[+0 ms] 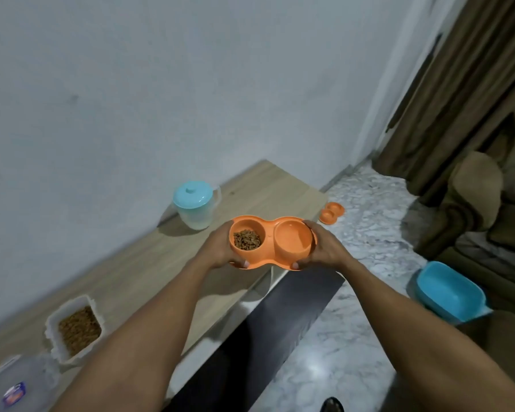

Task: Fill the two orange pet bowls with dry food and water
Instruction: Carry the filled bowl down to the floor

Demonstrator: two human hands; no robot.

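I hold an orange double pet bowl (269,257) in the air over the table's right end. My left hand (217,248) grips its left end and my right hand (324,248) grips its right end. Its left cup holds brown dry food (246,239). The right cup (293,237) looks glossy inside; I cannot tell if it holds water. A second orange double bowl (331,213) lies on the marble floor beyond the table. A clear pitcher with a light blue lid (194,205) stands on the table by the wall. An open clear container of dry food (78,330) sits near the left.
The wooden table (149,263) runs along a pale wall. A clear lid with a blue label (15,388) lies at the bottom left. A blue plastic tub (451,291) sits on the floor at right, beside brown furniture (473,188) and curtains.
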